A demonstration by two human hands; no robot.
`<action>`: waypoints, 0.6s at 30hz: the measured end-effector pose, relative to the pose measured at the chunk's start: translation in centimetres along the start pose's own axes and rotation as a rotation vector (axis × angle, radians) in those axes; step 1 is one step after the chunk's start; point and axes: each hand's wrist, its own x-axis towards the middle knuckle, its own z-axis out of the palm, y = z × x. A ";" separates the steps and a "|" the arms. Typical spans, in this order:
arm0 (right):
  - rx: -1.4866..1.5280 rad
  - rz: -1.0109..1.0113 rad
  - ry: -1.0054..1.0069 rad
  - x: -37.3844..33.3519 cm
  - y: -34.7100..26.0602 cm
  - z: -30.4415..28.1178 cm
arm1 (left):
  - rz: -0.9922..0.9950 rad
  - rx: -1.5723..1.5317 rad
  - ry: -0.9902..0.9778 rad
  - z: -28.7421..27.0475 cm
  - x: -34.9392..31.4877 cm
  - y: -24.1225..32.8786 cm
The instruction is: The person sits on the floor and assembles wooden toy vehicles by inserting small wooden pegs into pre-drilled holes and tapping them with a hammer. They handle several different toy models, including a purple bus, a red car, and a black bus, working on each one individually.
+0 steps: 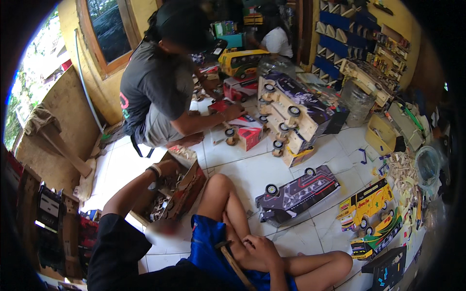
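Observation:
My left hand (168, 168) reaches into the far end of an open cardboard box (193, 190) that has a red side. Loose small parts (162, 202) fill the box, several of them looking like wood pieces and little wheels. The fingers of that hand are hard to make out among them. My right hand (262, 250) rests over my crossed legs, its fingers curled in; what they hold, if anything, is too small to name. Close beside it a hammer (237, 267) with a wooden handle lies across my lap. A dark toy bus (302, 195) lies on its side on the floor ahead, wheels up.
A co-worker (160, 82) squats ahead, hands on a red toy truck (248, 132). Wooden toy chassis (293, 116) with wheels are stacked beyond. Yellow toy trucks (369, 204), wood scraps (405, 169) and a yellow tub (381, 135) sit at the right. Another person (277, 39) is farther back.

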 end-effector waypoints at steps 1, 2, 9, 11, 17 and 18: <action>-0.014 0.032 -0.021 0.0 0.2 0.2 | 0.017 0.024 0.013 0.9 0.6 -0.8; -0.013 0.022 0.003 0.0 0.4 0.4 | 0.023 0.037 0.011 1.6 1.1 -1.6; -0.024 -0.006 0.021 0.5 1.6 1.5 | -0.063 0.069 -0.033 4.6 2.7 -4.5; 0.011 -0.051 0.020 0.7 2.1 1.9 | -0.001 0.082 -0.093 4.3 2.8 -5.0; 0.016 -0.022 0.022 0.6 3.0 2.5 | 0.131 0.276 0.007 4.6 2.7 -5.7; 0.028 -0.034 0.038 0.5 2.8 2.3 | 0.128 0.237 0.067 4.3 2.5 -5.7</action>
